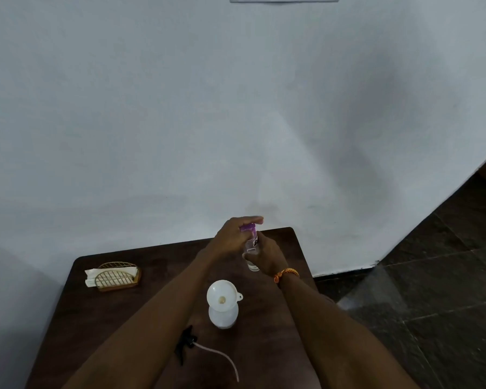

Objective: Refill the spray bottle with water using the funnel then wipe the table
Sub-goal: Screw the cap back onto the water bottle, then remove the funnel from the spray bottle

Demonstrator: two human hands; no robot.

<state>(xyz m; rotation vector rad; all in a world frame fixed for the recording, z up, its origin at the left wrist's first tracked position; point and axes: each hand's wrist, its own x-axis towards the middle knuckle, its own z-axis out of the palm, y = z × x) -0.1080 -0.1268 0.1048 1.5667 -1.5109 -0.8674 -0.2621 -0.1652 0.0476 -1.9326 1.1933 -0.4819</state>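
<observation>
A clear water bottle (251,248) with a purple cap (248,227) stands at the far side of the dark wooden table (101,318). My right hand (267,255) grips its body. My left hand (232,237) covers the cap from above, fingers curled on it. Nearer to me stands the white spray bottle (223,315) with a white funnel (222,294) seated in its neck. The black spray head (186,342) with its pale dip tube (222,353) lies on the table to the left of the spray bottle.
A gold wire napkin holder (115,276) with white napkins sits at the table's far left. A white wall rises right behind the table. Dark tiled floor (432,290) lies to the right.
</observation>
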